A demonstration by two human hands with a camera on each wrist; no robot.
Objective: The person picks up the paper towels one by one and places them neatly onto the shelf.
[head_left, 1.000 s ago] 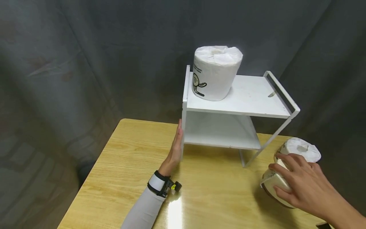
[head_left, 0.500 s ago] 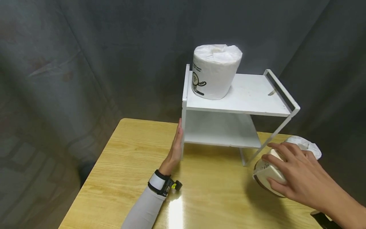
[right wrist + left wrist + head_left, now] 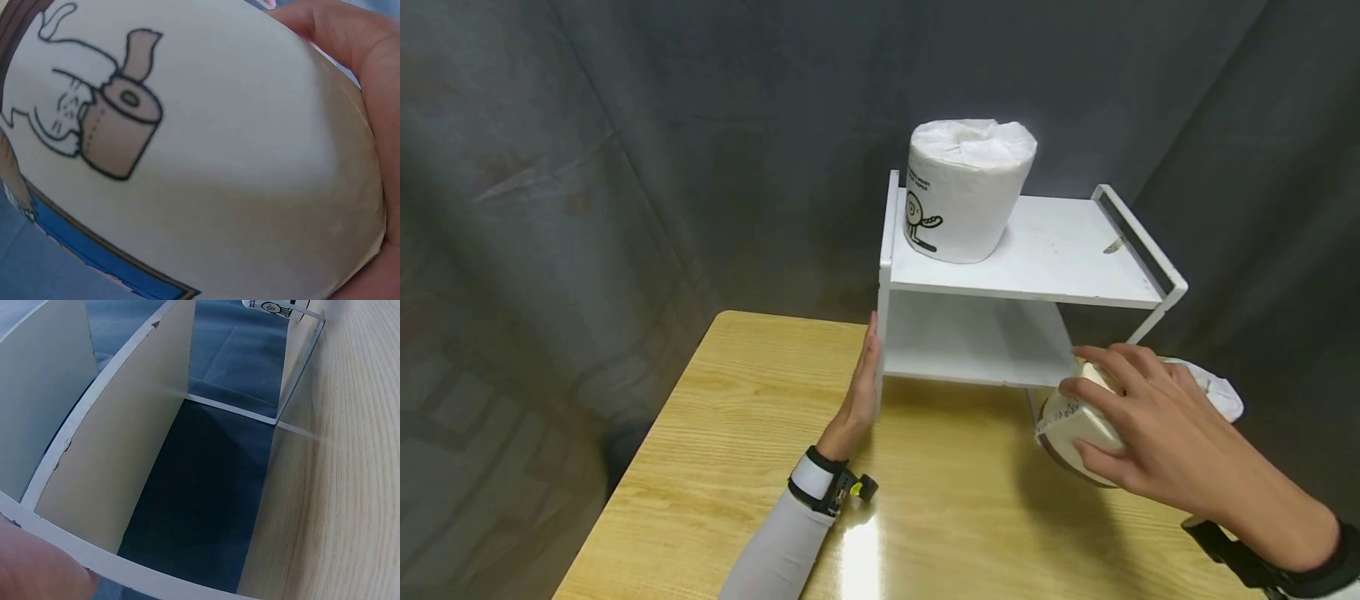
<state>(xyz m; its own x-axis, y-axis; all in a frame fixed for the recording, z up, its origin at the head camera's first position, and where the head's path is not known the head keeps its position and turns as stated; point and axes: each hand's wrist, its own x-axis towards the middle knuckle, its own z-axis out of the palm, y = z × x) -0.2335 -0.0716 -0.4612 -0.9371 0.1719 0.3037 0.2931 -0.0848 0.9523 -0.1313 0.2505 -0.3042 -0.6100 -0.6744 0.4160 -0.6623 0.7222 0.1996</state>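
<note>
My left hand (image 3: pixel 857 385) lies with straight fingers along the left side frame of a white two-tier rack (image 3: pixel 1071 242). In the left wrist view a fingertip (image 3: pixel 44 565) shows at the rack's white frame (image 3: pixel 150 581). My right hand (image 3: pixel 1157 425) grips a toilet roll in a cream printed wrapper (image 3: pixel 1067 433), tilted, near the rack's front right leg. Cartoon drawings cover the wrapper (image 3: pixel 250 137) in the right wrist view, with the hand curled around its far side. A white-wrapped toilet roll (image 3: pixel 966 204) stands upright on the left of the top shelf.
Another white toilet roll (image 3: pixel 1217 392) stands on the table right of the rack, partly hidden behind my right hand. The rack's lower shelf (image 3: pixel 977 337) sits below the top one. Wooden table (image 3: pixel 722 433) lies in front and left; a dark grey curtain (image 3: pixel 760 150) hangs behind.
My right hand has carried the cream toilet roll left and upward in the view, toward the rack's right leg. The left hand and the roll on top stay as they were.
</note>
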